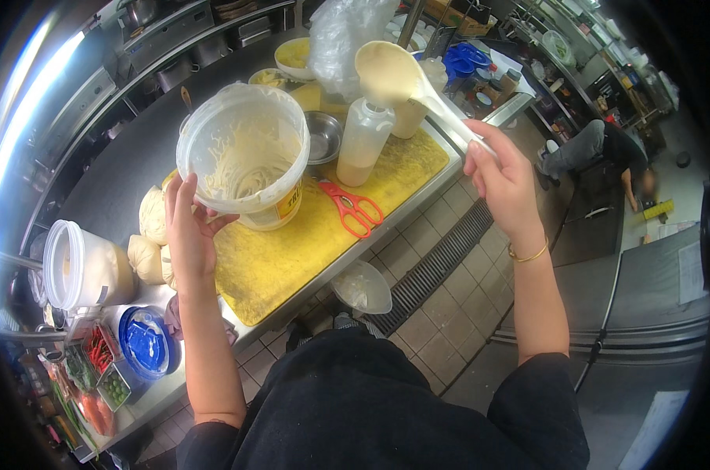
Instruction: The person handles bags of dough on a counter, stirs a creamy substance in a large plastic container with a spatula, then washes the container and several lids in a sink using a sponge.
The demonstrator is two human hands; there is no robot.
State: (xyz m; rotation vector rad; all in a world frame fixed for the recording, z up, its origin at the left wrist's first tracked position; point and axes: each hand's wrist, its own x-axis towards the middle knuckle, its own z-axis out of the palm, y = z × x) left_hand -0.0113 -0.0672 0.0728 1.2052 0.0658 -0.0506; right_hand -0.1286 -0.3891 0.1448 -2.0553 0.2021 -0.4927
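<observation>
My right hand (pixel 504 176) grips the handle of a white ladle (pixel 457 117), whose bowl is coated with pale cream sauce. Below that bowl stands a translucent squeeze bottle (pixel 363 141), uncapped and partly filled with a beige sauce. With its fingers on the near left rim, my left hand (pixel 193 229) holds a white plastic tub (pixel 261 200) tilted a little towards me; thick cream sauce smears its inside. Red-handled kitchen scissors (pixel 355 211) lie on the yellow cutting board (pixel 272 270) between tub and bottle. A steel bowl (pixel 322 138) sits behind them.
Wrapped pale bundles (pixel 149 261), a lidless tub (pixel 90 264) and a blue lid (pixel 146 343) are at the left. Trays of red chillies (pixel 99 349) and green produce stand nearer. A clear plastic bag (pixel 343 47) rises behind the bottle. Another person (pixel 619 147) bends at the far right.
</observation>
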